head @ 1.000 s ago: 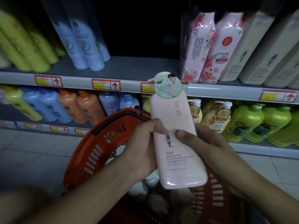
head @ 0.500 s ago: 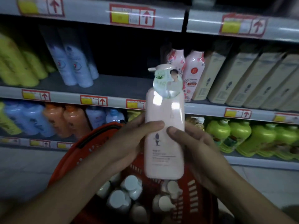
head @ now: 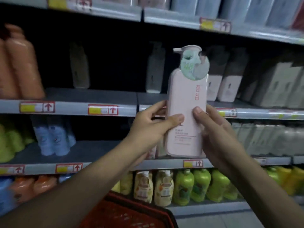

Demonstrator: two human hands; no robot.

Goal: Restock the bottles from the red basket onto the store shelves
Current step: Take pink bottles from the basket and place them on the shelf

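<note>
The store shelves [head: 70, 108] fill the view beyond the fingers, four tiers of them, dim and smeared by blur; the red-and-yellow price tags [head: 102, 109] on their edges cannot be read. Past the fingertips, on the tier level with them, stand pale pump bottles [head: 229, 79] whose labels are too dark to make out, and far off to the left, orange bottles [head: 23, 63] cut by the frame edge.

Below the wrists, the red basket [head: 131, 214] shows only its near rim and part of its mesh; its contents are out of sight.

Between the two hands, upright and raised in front of the shelf, is the pink bottle [head: 186, 116] with a white pump and a round greenish tag at its neck; the small print under the thumbs is illegible.

The left hand [head: 151, 124] grips the bottle's left edge, thumb across the front, fingers curled behind and hidden. The right hand [head: 213, 129] holds the right edge likewise, thumb on the label, fingers hidden behind.
</note>
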